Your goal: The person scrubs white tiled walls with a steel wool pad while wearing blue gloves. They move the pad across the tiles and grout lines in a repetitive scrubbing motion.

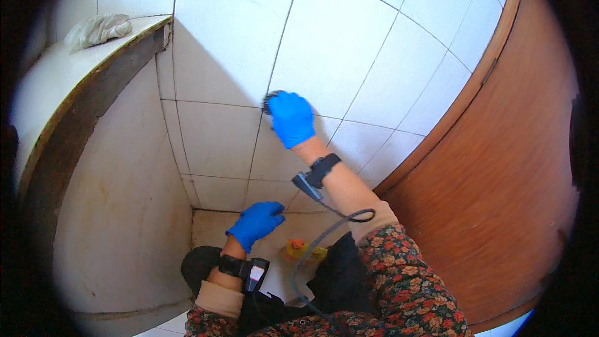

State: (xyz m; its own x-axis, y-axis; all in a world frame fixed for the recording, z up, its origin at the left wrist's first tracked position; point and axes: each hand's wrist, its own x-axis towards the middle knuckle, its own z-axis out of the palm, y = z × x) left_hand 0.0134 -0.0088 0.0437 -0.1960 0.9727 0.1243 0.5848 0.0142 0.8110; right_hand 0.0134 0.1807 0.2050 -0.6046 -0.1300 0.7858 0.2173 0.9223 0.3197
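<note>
Against the white tiled wall (pixel 224 140), my right hand (pixel 292 119) in a blue glove grips a dark, bristly scrubber (pixel 271 101), which touches the wall near a crossing of tile joints. My left hand (pixel 257 224), also gloved in blue, hangs lower down with its fingers slightly bent and nothing seen in it. Both wrists carry black straps with small devices, and a cable runs down from the one on the right wrist.
A crumpled whitish cloth (pixel 100 30) lies on a counter with a rough edge (pixel 100 75) at the left. On the right stands a brown wooden door (pixel 491 187). A yellow object with an orange part (pixel 304 251) sits low, partly behind the cable.
</note>
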